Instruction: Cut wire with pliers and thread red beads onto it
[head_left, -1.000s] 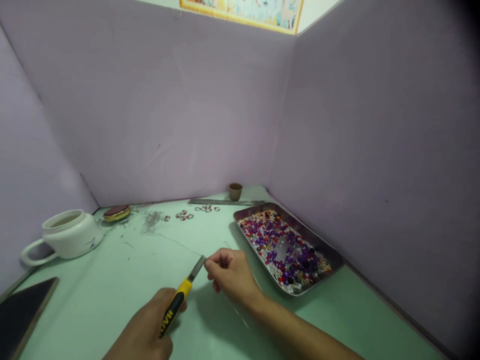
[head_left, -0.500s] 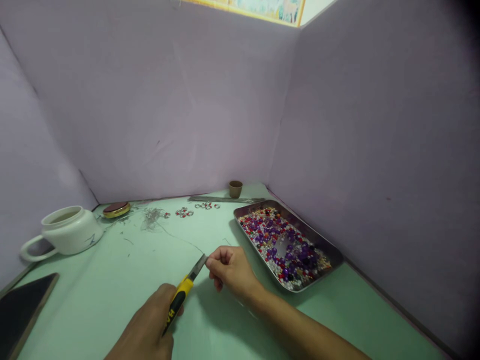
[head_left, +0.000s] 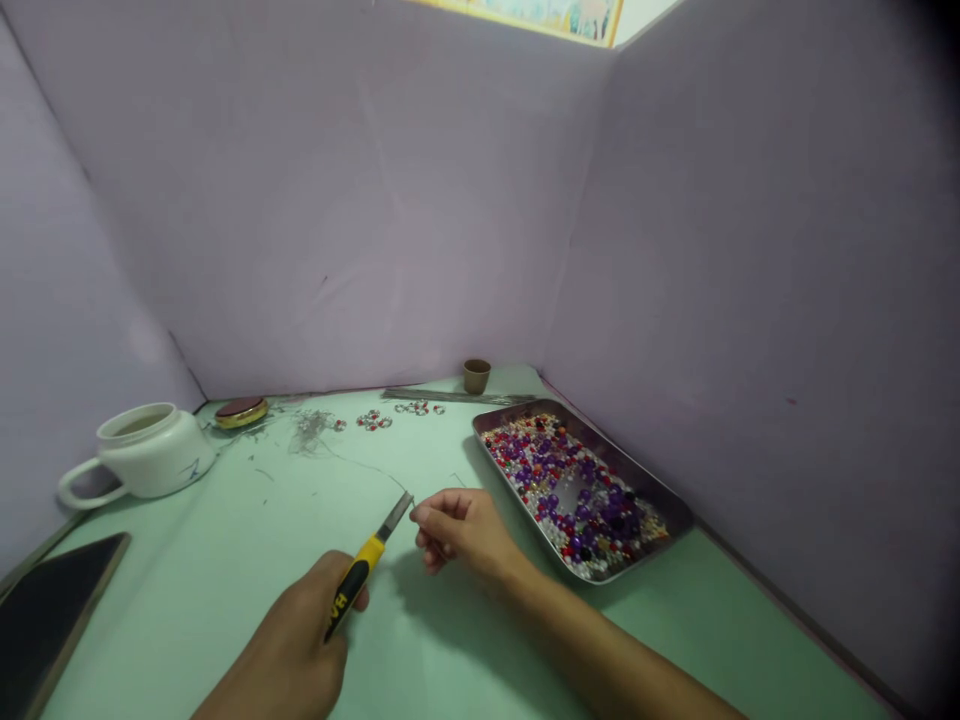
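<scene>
My left hand (head_left: 311, 625) is wrapped round a yellow and black utility knife (head_left: 364, 568), its blade pointing up and to the right. Close to the blade tip, my right hand (head_left: 457, 530) pinches a thin dark wire end (head_left: 412, 506) between thumb and forefinger. Whether the blade touches the wire is too small to tell. A long thin thread (head_left: 360, 466) runs from a tangle of fine wire (head_left: 313, 430) towards the blade tip. Small rings of clear and red beads (head_left: 373, 421) lie behind my hands.
A metal tray (head_left: 517, 497) of mixed beads stands at the right. At the left are a white mug (head_left: 154, 462), a round gold-rimmed case (head_left: 241, 413) and a dark tablet (head_left: 64, 610). A brown cup (head_left: 476, 376) and wire lengths (head_left: 442, 397) lie at the back.
The knife tip has moved slightly up and away from my right fingertips, leaving a small gap. The view has shifted a little, so the table objects appear further right.
</scene>
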